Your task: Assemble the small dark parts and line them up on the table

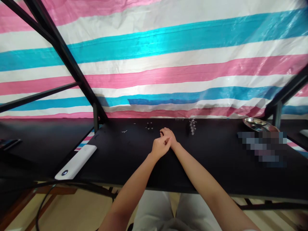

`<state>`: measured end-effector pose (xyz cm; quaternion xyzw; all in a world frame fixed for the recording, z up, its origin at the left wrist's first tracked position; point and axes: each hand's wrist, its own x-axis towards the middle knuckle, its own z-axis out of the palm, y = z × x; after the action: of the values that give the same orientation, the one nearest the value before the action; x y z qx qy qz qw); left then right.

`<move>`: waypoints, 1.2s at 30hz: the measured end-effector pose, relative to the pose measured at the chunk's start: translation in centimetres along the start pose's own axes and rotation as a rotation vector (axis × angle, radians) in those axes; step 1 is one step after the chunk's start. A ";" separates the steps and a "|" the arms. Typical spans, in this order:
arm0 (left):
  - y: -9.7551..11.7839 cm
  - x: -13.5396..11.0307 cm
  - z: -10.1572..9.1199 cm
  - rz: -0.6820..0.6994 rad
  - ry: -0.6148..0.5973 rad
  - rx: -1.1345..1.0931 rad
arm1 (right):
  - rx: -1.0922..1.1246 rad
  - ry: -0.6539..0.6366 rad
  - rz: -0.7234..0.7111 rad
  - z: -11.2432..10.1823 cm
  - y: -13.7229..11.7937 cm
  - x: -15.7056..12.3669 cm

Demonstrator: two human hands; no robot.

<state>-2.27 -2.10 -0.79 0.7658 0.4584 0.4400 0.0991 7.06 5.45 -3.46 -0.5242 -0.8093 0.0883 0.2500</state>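
Note:
My left hand (160,148) is closed, its fingers curled and its thumb side against my right hand. Just beyond it, my right hand (170,136) bends its fingers toward the left, low over the black table (134,160). Whatever either hand holds is too small or hidden to make out. A few small clear beads (149,125) lie a little left of my right hand. On the other side stands a cluster of clear beads (192,127) with pale thread ends at its top. A short row of tiny beads (179,119) sits along the back edge.
Thin white thread bits (124,131) lie at the left. A white power bank (75,162) rests near the left edge, with a black cable below. At the right are a shiny metal plate (261,124) and a blurred-out item (264,149). Black frame bars flank a striped sheet (168,73).

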 end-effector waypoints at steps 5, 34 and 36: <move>-0.1 0.2 0.1 -0.081 0.043 -0.011 | 0.041 0.022 -0.035 -1.7 0.4 -3.5; 2.9 6.1 8.7 0.080 -0.400 0.355 | -0.158 -0.052 0.563 -9.6 11.1 -6.6; 2.4 6.0 8.0 0.038 -0.325 0.242 | -0.159 -0.006 0.554 -9.4 10.9 -6.8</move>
<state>6.48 3.32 -0.72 0.8415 0.4715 0.2539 0.0707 22.69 3.03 -1.91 -0.7430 -0.6403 0.0910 0.1721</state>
